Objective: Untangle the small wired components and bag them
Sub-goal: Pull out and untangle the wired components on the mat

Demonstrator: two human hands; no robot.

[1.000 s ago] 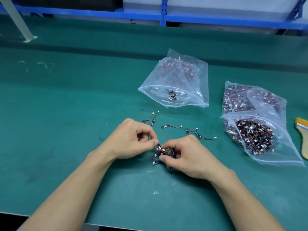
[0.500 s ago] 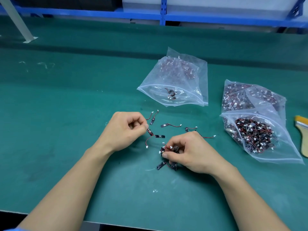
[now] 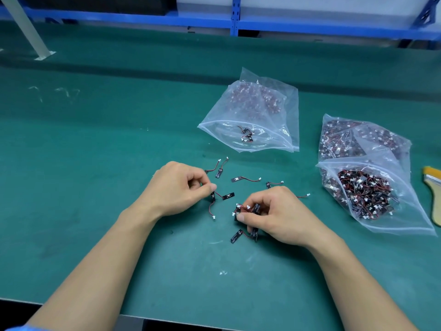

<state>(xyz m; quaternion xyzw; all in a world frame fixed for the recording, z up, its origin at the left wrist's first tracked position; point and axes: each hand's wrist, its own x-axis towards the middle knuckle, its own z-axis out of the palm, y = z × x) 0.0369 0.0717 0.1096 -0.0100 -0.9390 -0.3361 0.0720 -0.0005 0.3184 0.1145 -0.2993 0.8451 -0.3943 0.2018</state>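
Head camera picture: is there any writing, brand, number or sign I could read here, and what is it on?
Nothing here can be read.
Black tabs of the wired components: tiny white marks, too small to read.
Clear bags: no print that I can make out.
Brush: no lettering visible.
Blue shelf frame: no label visible.

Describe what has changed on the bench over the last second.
The left hand has pulled leftward off the clump, its fingers pinching freed components. The right hand still grips the clump. The bags and loose components stayed put.
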